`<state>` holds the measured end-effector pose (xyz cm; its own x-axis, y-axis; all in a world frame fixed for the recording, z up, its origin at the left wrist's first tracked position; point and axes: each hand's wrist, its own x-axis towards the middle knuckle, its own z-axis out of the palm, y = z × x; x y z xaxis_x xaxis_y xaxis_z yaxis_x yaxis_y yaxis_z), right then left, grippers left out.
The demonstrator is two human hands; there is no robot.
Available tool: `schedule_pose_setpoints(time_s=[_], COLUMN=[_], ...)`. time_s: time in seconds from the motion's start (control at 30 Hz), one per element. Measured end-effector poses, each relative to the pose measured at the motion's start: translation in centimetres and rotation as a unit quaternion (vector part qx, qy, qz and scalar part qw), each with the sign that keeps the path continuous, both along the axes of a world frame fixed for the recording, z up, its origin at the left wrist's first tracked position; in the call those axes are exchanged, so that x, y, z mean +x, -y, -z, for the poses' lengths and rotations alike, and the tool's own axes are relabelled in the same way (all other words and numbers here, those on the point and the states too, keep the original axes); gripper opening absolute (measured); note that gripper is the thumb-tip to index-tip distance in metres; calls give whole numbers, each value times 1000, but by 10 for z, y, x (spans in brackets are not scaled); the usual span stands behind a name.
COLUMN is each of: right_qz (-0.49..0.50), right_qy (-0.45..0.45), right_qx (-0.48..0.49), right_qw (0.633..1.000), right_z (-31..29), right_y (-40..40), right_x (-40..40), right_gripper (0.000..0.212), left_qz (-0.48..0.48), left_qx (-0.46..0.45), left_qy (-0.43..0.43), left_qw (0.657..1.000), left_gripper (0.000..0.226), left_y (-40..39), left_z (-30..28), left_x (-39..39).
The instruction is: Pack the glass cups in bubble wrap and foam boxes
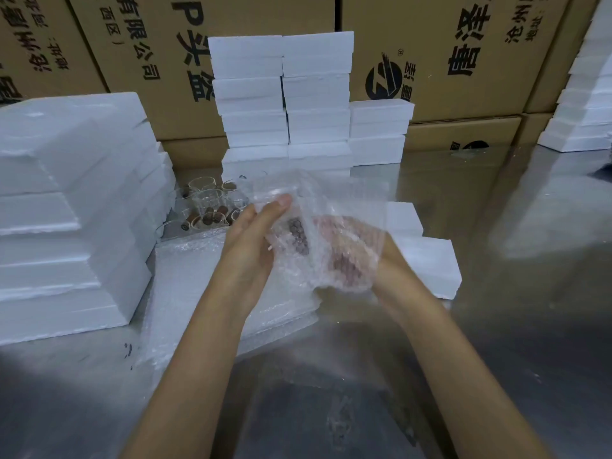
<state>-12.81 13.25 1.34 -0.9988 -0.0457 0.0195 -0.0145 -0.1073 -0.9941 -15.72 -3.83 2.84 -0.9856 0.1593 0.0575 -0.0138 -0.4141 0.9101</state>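
At frame centre, your left hand (255, 240) lies flat-fingered against crinkly bubble wrap (318, 226); your right hand (351, 256) cups it beneath, above blocky white foam boxes (427, 266).

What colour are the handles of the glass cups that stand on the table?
Brown, like wood, on the glass cups; the head view shows them.
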Motion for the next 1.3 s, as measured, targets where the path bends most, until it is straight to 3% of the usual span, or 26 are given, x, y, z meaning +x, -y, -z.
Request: schedule_pose_setpoints(time_s=[0.1,0.17,0.23,0.3,0.33,0.4,0.47,0.53,0.63,0.67,0.73,0.87,1.03,1.1,1.17,1.23,1.3], right_qz=[140,208,168,45,-13,-71,-36,47,119,142,179,205,170,151,137,120,105], right_qy=[-81,-102,-51,7,11,-20,-43,-43,-39,-37,-37,-60,-55,-62,-93,-127,-144], right_qx=[-68,-86,-55,-3,30,51,-4,-49,-72,-42,44,161,348,451,508,509,502], right_qw=[984,969,983,999,999,996,998,997,990,988,982,964,920,877,845,843,846], right_z=[-6,-4,-6,-1,4,10,10,5,4,3,0,1,7,12,15,16,19], right_y=[-20,-28,-27,-24,-20,-10,-8,-12,-25,-28,-33,-40,-40,-39,-37,-37,-37], right_x=[-5,-10,-12,-11,-8,-4,-4,-7,-8,-7,-4,-3,5,10,13,15,15], right_gripper=[16,31,74,102,101,72,45,33,17,11,20,34,17,18,13,5,22], left_qz=[-27,-41,-54,-60,-53,-21,14,42,89,100,99,82,81,110,137,162,142], left_qx=[71,113,142,168,172,157,142,132,20,-45,-197,-412,-577,-565,-513,-423,-363], left_qy=[5,15,24,27,24,10,9,23,5,-11,-49,-122,-204,-194,-158,-131,-125], left_qw=[997,993,988,984,983,987,990,990,996,994,974,899,786,795,833,882,912], left_gripper=[46,37,33,35,35,29,17,18,38,45,56,56,61,50,37,40,47], left_y=[5,7,5,2,0,-4,-6,-7,-12,-15,-20,-26,-29,-26,-19,-15,-16], left_z=[-1,-1,-1,-1,-1,-2,-1,0,5,7,11,14,14,12,8,4,5], left_x=[-2,-2,-2,-2,-1,1,2,1,3,5,9,13,20,23,21,18,14])
